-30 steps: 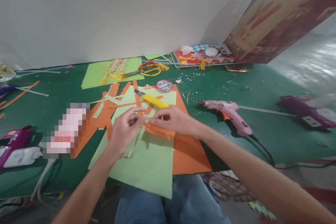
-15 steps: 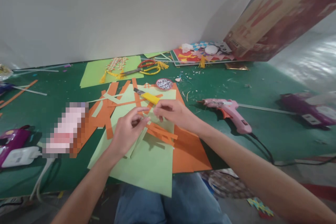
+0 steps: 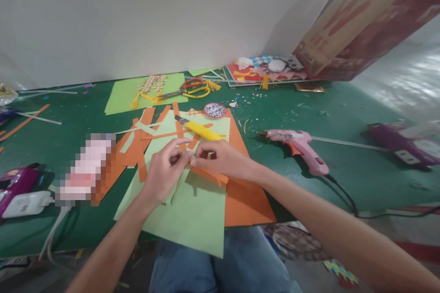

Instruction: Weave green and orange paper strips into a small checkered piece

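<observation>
Over a light green paper sheet [image 3: 197, 231], my left hand [image 3: 163, 169] pinches a small bundle of paper strips between thumb and fingers. Orange paper strips [image 3: 208, 174] stick out of it toward the right, and pale green strips [image 3: 176, 187] hang down below the fingers. My right hand [image 3: 225, 159] is closed too, its thumb and index fingertips meeting at the same bundle, right beside the left fingertips. The crossing of the strips is mostly hidden by my fingers. Just behind my right hand lies a yellow utility knife [image 3: 202, 131] with its blade out.
An orange sheet [image 3: 249, 197] lies under the green one. A pink glue gun [image 3: 297, 144] rests to the right, its cable running off the table. Scissors [image 3: 192, 89], a dish of small beads [image 3: 215, 110] and loose strips lie behind. A blurred-out phone-shaped object [image 3: 87, 167] stands left.
My right hand has moved left and slightly down, and its fingertips now meet those of my left hand at the strips. More of the yellow knife shows.
</observation>
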Available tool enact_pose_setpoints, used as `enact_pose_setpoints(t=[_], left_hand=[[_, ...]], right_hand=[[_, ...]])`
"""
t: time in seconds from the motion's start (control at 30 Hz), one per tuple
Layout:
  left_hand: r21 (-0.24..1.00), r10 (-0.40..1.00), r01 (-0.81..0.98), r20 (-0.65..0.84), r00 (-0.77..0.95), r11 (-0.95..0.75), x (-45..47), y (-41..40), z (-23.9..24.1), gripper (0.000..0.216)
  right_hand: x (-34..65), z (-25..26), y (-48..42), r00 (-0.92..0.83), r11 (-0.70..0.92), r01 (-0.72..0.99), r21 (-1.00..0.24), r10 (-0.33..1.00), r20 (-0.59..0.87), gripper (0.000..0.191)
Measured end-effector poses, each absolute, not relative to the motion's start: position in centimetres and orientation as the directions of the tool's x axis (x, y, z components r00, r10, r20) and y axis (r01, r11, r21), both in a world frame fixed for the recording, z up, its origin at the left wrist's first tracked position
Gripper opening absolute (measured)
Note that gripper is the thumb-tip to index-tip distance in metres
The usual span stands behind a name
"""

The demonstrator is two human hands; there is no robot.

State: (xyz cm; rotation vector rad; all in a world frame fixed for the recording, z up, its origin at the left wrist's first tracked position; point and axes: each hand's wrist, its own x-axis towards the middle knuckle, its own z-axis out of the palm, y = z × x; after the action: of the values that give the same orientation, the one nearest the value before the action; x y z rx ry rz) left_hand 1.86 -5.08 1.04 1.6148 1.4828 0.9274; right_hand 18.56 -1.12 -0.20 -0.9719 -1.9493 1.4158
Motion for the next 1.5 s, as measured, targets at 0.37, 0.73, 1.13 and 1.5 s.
enact_pose_setpoints(t=[0.37,0.73,1.13,1.5], left_hand=[[0.922,0.99,0.387,-0.043,0.132,-0.011,1.8,-5.2,1.0,0.038],[0.9,0.99,0.435,-0.036,0.134,-0.026,1.7,-5.2,0.9,0.032],[0.865,0.99,0.496,0.005,0.138,-0.074,1.6,-5.2,0.8,0.026],[0.882,0.978,0.46,0.01,0.21,-0.107,1.8,-5.4,1.5,0.033]], right_hand=[[19.2,0.2,-0.4,-0.549,0.157,0.195,-0.968,0.835,0.025,0.031],[19.3,0.9,-0.8,-0.552,0.051,0.192,-0.98,0.831,-0.065,0.036],[19.4,0.9,-0.8,-0.539,0.127,0.187,-0.974,0.843,0.006,0.027],[19.4,1.0,-0.8,-0.537,0.094,0.168,-0.981,0.844,-0.011,0.033]])
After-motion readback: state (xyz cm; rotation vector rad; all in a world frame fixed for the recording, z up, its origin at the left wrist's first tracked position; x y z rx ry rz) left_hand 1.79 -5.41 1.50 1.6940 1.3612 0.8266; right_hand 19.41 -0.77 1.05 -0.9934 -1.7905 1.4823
